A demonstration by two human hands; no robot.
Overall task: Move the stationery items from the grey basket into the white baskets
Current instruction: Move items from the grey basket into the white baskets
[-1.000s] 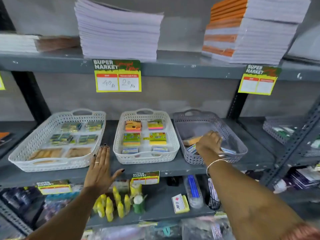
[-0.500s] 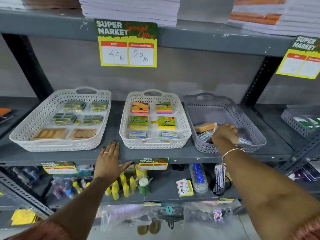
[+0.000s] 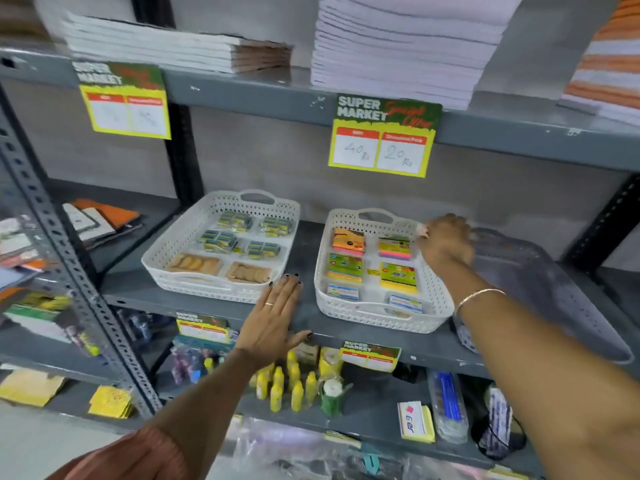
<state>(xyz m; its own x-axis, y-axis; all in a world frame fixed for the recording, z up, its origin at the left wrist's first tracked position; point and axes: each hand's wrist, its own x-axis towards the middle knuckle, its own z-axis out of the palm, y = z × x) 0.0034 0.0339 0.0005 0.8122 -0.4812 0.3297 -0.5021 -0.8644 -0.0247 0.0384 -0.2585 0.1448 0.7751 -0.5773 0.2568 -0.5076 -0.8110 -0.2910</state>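
Three baskets stand side by side on the grey shelf. The left white basket [image 3: 162, 258] holds dark packets and tan ones. The middle white basket [image 3: 375, 317] holds bright sticky-note pads and small eraser packs. On the right the grey basket [image 3: 540, 289] is blurred, so its contents cannot be made out. My right hand [image 3: 446, 245] hovers over the back right corner of the middle white basket with its fingers curled around a small pale item, mostly hidden. My left hand [image 3: 275, 315] lies flat, palm down, on the shelf between the two white baskets.
Price cards [image 3: 384, 136] hang from the shelf above, which carries stacks of notebooks [image 3: 398, 50]. The shelf below holds yellow glue bottles [image 3: 284, 386], an eraser box [image 3: 415, 422] and a pen pack. A perforated metal upright [image 3: 69, 258] stands at the left.
My right hand has left the grey basket and moved left and back over the middle white basket. The view has swung to the left. My left hand stays on the shelf.
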